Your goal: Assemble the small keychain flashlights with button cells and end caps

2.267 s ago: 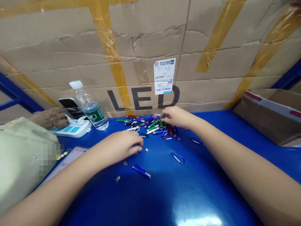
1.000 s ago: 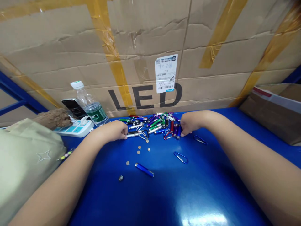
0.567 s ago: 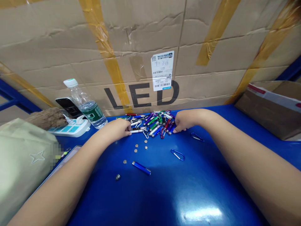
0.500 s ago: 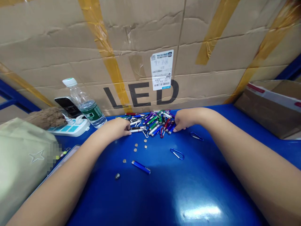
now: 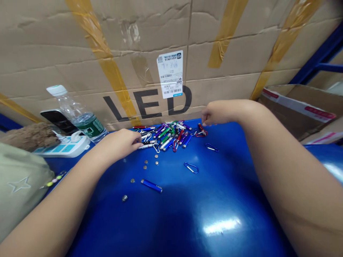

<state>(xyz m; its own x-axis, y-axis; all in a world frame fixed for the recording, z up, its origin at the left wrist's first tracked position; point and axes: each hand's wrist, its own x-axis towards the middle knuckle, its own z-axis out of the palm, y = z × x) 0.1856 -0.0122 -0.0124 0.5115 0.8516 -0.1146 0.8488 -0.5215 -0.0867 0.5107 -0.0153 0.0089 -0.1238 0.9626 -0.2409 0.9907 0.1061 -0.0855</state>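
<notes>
in the head view, your left hand [image 5: 123,142] is at the left edge of the pile [image 5: 166,138] of small torches, thumb and fingers drawn together at the end of a silver torch [image 5: 148,145]; you can't be seen clearly enough there to tell whether you pinch it. your right hand [image 5: 219,112] is bent down at the wrist, fingers curled, past the pile's right end. its fingertips are at a red torch [image 5: 200,127] with a red clip [image 5: 202,134] beside it; i cannot tell whether you grip it.

the pile lies on the blue table [image 5: 174,221], along the foot of the large box [image 5: 219,85] marked "led", its torches purple, green, blue, red and silver. nearer you, on the table, are five small discs [image 5: 156,156], a loose blue torch [image 5: 151,186] and a metal cap [image 5: 124,198]. two blue clips [image 5: 191,164] lie to the right of the discs, apart from each other.

on your left stand a bottle [image 5: 89,125], a phone [image 5: 57,117], a power strip [image 5: 63,152] and a pale bag [image 5: 21,203]; on your right, an open carton [image 5: 284,114].
</notes>
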